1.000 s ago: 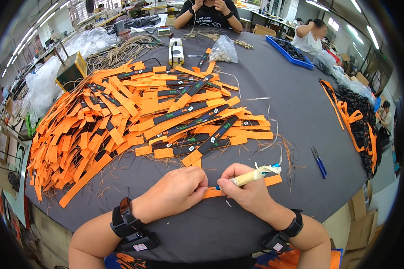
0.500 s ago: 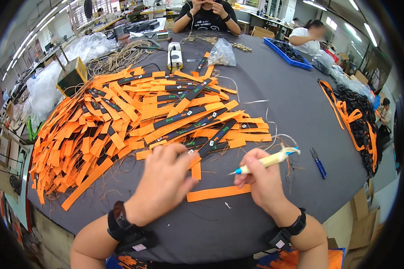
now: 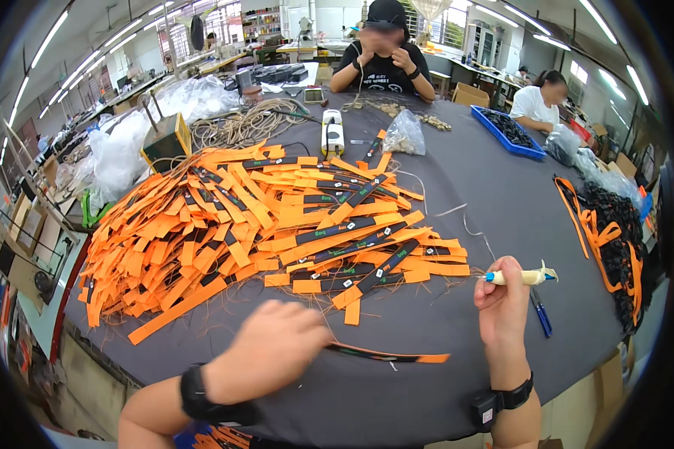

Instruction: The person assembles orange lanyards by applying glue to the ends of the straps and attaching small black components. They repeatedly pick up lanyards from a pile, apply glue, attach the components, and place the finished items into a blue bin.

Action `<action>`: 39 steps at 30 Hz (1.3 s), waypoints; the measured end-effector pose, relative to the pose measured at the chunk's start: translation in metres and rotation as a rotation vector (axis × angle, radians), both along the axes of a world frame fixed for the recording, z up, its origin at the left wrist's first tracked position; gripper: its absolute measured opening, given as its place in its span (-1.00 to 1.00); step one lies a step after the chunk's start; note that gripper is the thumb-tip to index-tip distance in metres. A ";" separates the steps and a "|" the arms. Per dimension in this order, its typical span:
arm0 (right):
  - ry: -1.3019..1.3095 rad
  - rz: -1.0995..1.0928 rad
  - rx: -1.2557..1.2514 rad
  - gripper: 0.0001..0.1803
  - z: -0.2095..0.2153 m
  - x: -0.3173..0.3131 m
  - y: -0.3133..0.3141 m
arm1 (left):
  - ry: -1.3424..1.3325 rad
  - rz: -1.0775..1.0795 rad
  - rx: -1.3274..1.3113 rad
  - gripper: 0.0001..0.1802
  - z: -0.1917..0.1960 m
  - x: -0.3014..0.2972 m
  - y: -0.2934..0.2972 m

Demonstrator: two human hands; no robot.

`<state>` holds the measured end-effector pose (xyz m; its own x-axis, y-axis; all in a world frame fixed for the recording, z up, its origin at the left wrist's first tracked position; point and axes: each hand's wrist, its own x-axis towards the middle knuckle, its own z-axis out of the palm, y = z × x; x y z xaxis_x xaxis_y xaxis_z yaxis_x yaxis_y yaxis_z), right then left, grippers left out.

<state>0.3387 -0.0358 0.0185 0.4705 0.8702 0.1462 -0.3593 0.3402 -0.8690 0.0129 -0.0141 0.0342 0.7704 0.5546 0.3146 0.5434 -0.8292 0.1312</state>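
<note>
My right hand point(image 3: 502, 307), raised on the right, is closed round a cream pen-like tool point(image 3: 530, 278) with blue ends and a thin tip pointing left. In front of me my left hand point(image 3: 281, 340), somewhat blurred, has its fingers curled at the near end of a black-and-orange fabric strip point(image 3: 386, 355). That strip runs off to the right just above the table, with an orange far end. Just beyond my left hand lies a large heap of orange strips with black printed middles point(image 3: 202, 224).
Blue snips point(image 3: 541, 314) lie by my right wrist. Farther off are a white device point(image 3: 332, 133), a bag of small parts point(image 3: 404, 133), coiled cord point(image 3: 251, 123) and a blue tray point(image 3: 508, 133). Black straps point(image 3: 605, 224) pile at the right edge. Two co-workers sit beyond.
The view has tilted up. My right hand has moved right, away from the strip, with the tool. My left hand has come to the strip, which now shows its black side.
</note>
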 end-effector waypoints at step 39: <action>-0.001 0.006 0.066 -0.74 0.025 0.016 -0.009 | 0.026 0.137 -0.603 -0.86 0.043 0.015 0.026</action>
<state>0.3543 -0.0449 0.0434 0.4647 0.8617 0.2039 -0.3606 0.3945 -0.8452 0.0276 0.0123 0.0773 0.6825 0.7236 -0.1030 0.6492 -0.5354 0.5403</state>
